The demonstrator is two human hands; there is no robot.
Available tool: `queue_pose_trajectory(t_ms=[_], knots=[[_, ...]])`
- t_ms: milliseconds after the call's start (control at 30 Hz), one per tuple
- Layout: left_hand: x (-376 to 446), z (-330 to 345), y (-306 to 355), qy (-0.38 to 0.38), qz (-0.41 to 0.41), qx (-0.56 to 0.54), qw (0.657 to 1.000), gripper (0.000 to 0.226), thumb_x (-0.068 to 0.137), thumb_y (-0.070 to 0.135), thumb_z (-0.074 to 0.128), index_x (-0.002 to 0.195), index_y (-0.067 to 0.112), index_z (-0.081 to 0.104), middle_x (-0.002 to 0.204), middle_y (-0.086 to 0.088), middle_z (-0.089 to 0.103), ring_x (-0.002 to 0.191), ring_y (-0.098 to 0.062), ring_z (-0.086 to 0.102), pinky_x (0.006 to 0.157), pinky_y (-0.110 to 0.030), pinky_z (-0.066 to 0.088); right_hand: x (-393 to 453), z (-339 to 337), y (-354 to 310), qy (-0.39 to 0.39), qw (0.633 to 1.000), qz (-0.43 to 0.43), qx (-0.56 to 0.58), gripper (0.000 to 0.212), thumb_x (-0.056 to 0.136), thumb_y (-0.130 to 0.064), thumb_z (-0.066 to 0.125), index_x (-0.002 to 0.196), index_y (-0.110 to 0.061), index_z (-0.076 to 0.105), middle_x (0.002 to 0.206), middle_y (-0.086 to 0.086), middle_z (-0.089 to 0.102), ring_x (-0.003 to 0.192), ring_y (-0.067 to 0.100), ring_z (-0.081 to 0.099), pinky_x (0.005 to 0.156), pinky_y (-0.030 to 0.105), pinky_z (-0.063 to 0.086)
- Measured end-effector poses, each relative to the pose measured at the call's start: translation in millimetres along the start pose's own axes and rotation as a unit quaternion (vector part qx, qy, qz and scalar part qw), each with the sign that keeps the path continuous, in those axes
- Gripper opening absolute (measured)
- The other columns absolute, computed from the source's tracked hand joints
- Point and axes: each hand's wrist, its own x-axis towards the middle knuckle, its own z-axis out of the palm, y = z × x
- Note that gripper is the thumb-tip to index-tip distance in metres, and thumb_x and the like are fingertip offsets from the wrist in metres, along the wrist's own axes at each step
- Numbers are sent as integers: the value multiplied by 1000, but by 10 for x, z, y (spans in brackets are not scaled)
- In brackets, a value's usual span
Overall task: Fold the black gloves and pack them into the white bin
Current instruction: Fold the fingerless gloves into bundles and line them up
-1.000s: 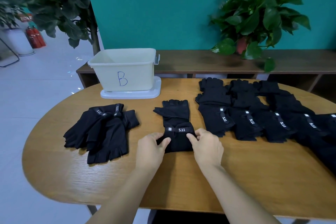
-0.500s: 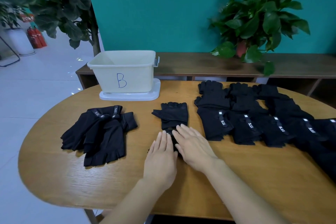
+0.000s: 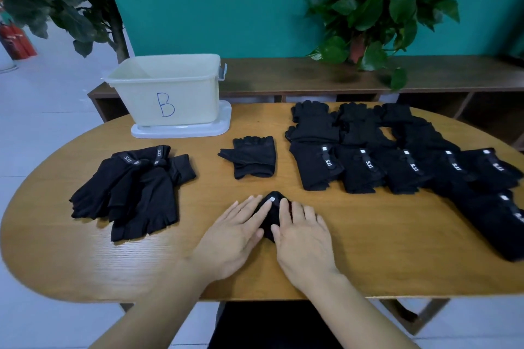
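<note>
Most of the folded glove (image 3: pixel 271 214) is hidden beneath the two hands, so its outline and long axis cannot be read; only a dark rounded hump with a small white tag shows between the fingers, near the front edge of the wooden table (image 3: pixel 368 263). The left hand (image 3: pixel 232 238) and the right hand (image 3: pixel 304 238) lie flat on it with fingers straight, pressing down and gripping nothing. Just beyond lies a single black glove (image 3: pixel 251 157), its cut-off finger ends pointing away toward the white bin (image 3: pixel 170 91), its long axis running front to back. The bin, marked with a blue B, stands on its lid (image 3: pixel 181 129); its inside is hard to make out. A loose pile of gloves (image 3: pixel 133 190) lies left, and rows of gloves (image 3: pixel 397 161) run right, cut off by the frame edge.
</note>
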Motion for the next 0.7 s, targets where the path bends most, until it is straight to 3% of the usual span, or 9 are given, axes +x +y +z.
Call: queue_pose_trajectory(t_ms=[67, 167, 267, 300, 400, 467, 533, 633, 700], knots=[[22, -11, -28, -2, 29, 19, 999, 53, 102, 46, 10, 151, 40, -9, 160, 15, -13, 146, -1, -19, 117, -21, -15, -101, -44, 3, -20, 999, 27, 0, 60, 85, -41, 34, 116, -3, 69, 95, 14, 70, 82, 29, 64, 66, 41, 53], [23, -19, -9, 16, 43, 26, 999, 52, 105, 43, 15, 153, 40, -4, 161, 11, -15, 145, -2, -23, 116, -21, -17, -186, -151, 19, -43, 998, 47, 8, 66, 87, -48, 30, 116, -4, 69, 90, 12, 68, 79, 28, 62, 62, 41, 51], [-49, -12, 9, 64, 39, 6, 997, 53, 103, 48, 12, 155, 37, 7, 163, 7, -8, 148, -5, -16, 119, -25, -9, -156, -303, 100, -58, 997, 40, 30, 81, 89, -55, 5, 136, -14, 56, 120, 10, 63, 108, 28, 57, 87, 43, 47], [-79, -5, 20, 89, 32, -7, 996, 54, 104, 50, 12, 155, 34, 12, 163, 5, -3, 149, -5, -11, 120, -27, -5, -138, -346, 153, -23, 999, 19, 28, 79, 90, -54, 5, 136, -16, 56, 130, 10, 59, 117, 28, 55, 95, 43, 45], [-162, 27, 121, 175, -17, -46, 983, 56, 104, 50, 19, 151, 23, 34, 161, 2, 16, 149, -7, 6, 120, -26, 6, -73, -451, 268, 36, 995, -84, 45, 44, 97, -36, 37, 125, -16, 64, 138, 13, 56, 128, 29, 51, 108, 45, 41], [-218, 34, 216, 195, -74, -72, 975, 61, 101, 52, 20, 147, 18, 43, 156, 2, 27, 146, -6, 20, 119, -22, 11, -31, -440, 310, -9, 980, -192, 55, 39, 100, -27, 45, 138, -19, 53, 154, 8, 37, 145, 24, 28, 120, 39, 16], [-255, 22, 312, 143, -117, -78, 980, 79, 91, 66, 9, 151, 21, 33, 157, 5, 21, 147, -6, 19, 117, -19, 6, -17, -369, 356, -70, 971, -215, 82, 45, 105, -32, 37, 150, -26, 36, 162, -1, 13, 150, 13, 2, 119, 26, -8], [-259, 28, 385, 74, -132, -41, 988, 99, 73, 81, -6, 155, 25, 5, 159, 9, -1, 148, -3, 0, 116, -18, -6, -38, -251, 428, -116, 971, -181, 106, 49, 105, -43, 22, 154, -34, 21, 163, -10, -1, 148, 3, -8, 114, 18, -13], [-197, 7, 436, 59, -122, -25, 990, 104, 70, 83, -7, 155, 24, 2, 161, 6, -1, 148, -3, -3, 115, -19, -9, -75, -217, 469, -121, 972, -167, 109, 65, 94, -55, 4, 153, -35, 21, 163, -11, -1, 147, 2, -8, 113, 17, -12]])
